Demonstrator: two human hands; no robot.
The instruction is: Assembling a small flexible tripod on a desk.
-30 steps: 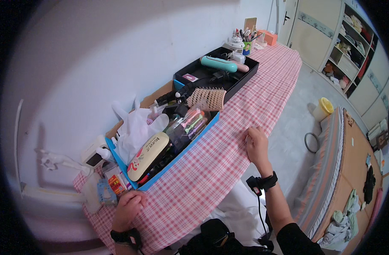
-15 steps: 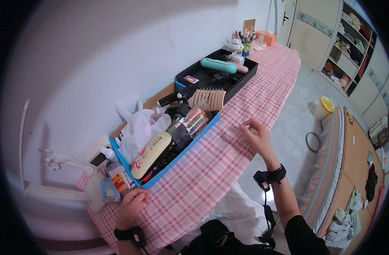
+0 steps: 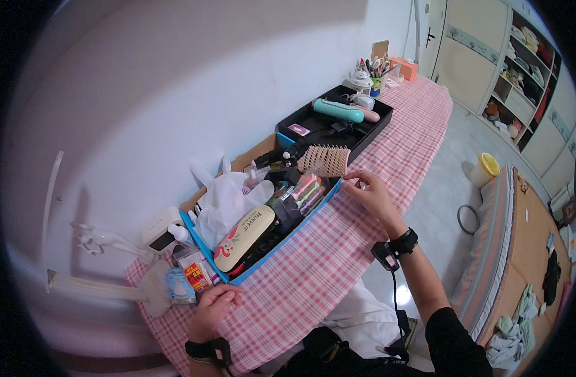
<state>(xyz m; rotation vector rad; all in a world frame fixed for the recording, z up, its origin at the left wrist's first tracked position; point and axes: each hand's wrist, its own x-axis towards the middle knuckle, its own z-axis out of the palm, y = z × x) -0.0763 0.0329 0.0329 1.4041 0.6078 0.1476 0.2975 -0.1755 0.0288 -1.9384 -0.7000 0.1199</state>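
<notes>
My right hand [image 3: 371, 196] is at the right end of a blue-edged box [image 3: 289, 237], its thumb and forefinger drawn together by the corner. Whether they pinch anything, or only touch the rim, I cannot make out. Just beyond the fingertips a beige vented hairbrush [image 3: 326, 160] lies across the box's end. My left hand [image 3: 215, 309] rests loosely curled on the checked cloth, near the box's front left corner, with nothing visible in it. Inside the box lie a cream oblong case [image 3: 244, 239], a white plastic bag [image 3: 224, 206] and a clear pouch of colourful items [image 3: 308, 191].
Behind the box stands a black tray [image 3: 370, 139] with a turquoise oblong device [image 3: 338, 110]. A pen cup [image 3: 376, 86] is at the far end. Small packets [image 3: 197, 276] lie beside my left hand. A bed [image 3: 520, 276] and a yellow-rimmed bin [image 3: 484, 168] are to the right.
My right hand has moved up to the box's right corner, from over the cloth's front edge. The view has shifted slightly; my left hand still rests near the front left corner.
</notes>
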